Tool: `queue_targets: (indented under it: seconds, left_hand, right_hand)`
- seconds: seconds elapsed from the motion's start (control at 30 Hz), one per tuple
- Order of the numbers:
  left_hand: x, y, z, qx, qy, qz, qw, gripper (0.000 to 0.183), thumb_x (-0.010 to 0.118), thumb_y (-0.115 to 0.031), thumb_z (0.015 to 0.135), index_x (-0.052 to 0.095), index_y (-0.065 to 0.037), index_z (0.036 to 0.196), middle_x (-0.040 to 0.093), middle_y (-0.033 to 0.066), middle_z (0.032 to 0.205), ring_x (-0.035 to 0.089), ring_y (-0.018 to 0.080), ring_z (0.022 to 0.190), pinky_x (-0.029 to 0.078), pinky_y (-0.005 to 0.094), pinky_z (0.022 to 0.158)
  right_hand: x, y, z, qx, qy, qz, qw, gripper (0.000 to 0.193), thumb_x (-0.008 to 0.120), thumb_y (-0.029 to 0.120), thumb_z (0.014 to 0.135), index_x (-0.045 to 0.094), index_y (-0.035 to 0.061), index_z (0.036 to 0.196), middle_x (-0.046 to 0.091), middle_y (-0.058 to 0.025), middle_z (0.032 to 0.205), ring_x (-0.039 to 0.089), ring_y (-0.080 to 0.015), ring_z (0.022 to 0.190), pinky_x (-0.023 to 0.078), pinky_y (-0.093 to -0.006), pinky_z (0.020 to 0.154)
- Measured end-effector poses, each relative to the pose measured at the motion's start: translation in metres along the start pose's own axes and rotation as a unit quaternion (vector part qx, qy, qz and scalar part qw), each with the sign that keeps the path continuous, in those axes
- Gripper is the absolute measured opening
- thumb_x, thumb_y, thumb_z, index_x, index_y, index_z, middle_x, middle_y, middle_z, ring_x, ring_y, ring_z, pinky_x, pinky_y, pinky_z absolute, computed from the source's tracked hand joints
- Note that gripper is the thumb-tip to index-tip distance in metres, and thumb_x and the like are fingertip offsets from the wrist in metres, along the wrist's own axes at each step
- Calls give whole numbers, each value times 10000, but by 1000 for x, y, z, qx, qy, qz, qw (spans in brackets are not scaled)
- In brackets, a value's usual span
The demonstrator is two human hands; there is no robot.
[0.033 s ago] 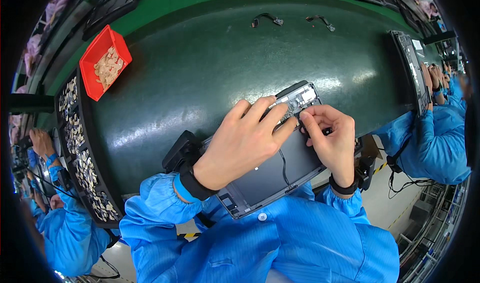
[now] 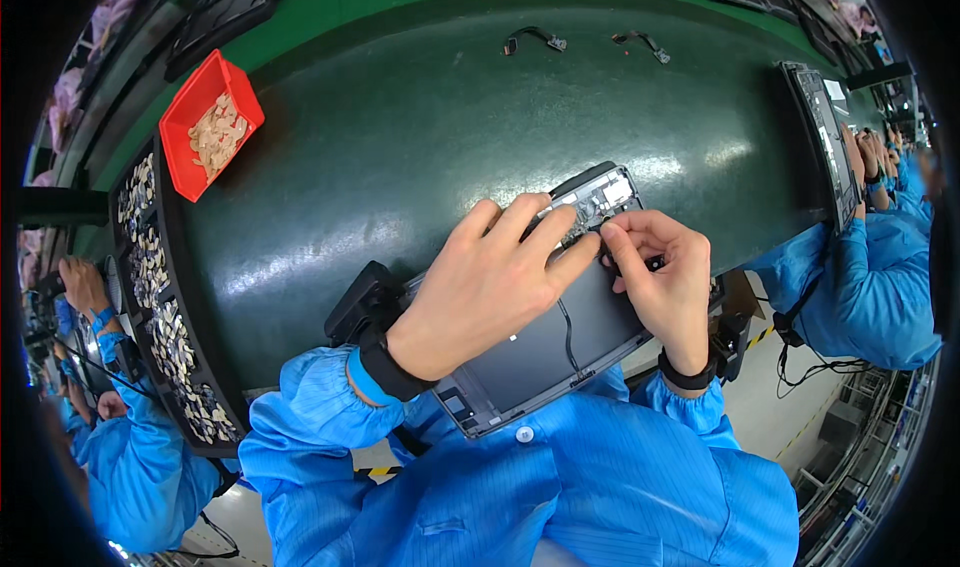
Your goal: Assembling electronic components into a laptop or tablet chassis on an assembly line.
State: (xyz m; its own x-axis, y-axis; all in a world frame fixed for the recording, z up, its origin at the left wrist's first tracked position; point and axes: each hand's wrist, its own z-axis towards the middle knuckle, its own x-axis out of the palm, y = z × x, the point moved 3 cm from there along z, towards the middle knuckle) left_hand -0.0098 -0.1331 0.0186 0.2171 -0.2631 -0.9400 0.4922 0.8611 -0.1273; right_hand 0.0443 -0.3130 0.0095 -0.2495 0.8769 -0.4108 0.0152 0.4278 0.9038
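Observation:
An opened, dark tablet-like device [image 2: 530,367] lies tilted at the table's near edge, in front of my body. A bare circuit board [image 2: 595,205] shows along its far end, and a thin black cable [image 2: 568,342] runs across its flat inner face. My left hand [image 2: 500,272] lies over the device with its fingers spread, the fingertips at the board. At the board's right side, my right hand [image 2: 665,272] is closed in a pinch. Something small and black shows between its fingers, but its kind is hidden.
Two short cables with connectors [image 2: 540,39] lie at the far side of the green table [image 2: 400,97]. A red bin [image 2: 178,157] of small tan pieces stands at left, beside a black tray [image 2: 205,367] of small parts. Co-workers [image 2: 850,287] sit on both sides, with another device [image 2: 822,137] at right.

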Motion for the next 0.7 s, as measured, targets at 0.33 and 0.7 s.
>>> queue_targets:
  seconds: [0.33, 0.7]
  left_hand:
    - [0, 0, -1, -2, 7, -5, 1000, 387, 674, -172, 818, 734, -174, 1200, 648, 7, 1211, 609, 206, 1146, 481, 319, 808]
    - [-1, 1, -1, 0, 8, -7, 1000, 378, 671, -178, 819, 741, -167, 1190, 647, 19, 1221, 607, 211, 1158, 476, 322, 816]
  right_hand:
    - [-1, -3, -2, 3, -14, 29, 999, 144, 732, 84, 956, 731, -57, 988, 730, -66, 743, 632, -61, 587, 482, -207, 511]
    - [1, -2, -1, -10, -9, -7, 1000, 127, 737, 71, 944, 737, -51, 979, 744, -70, 753, 645, -65, 592, 493, -215, 515]
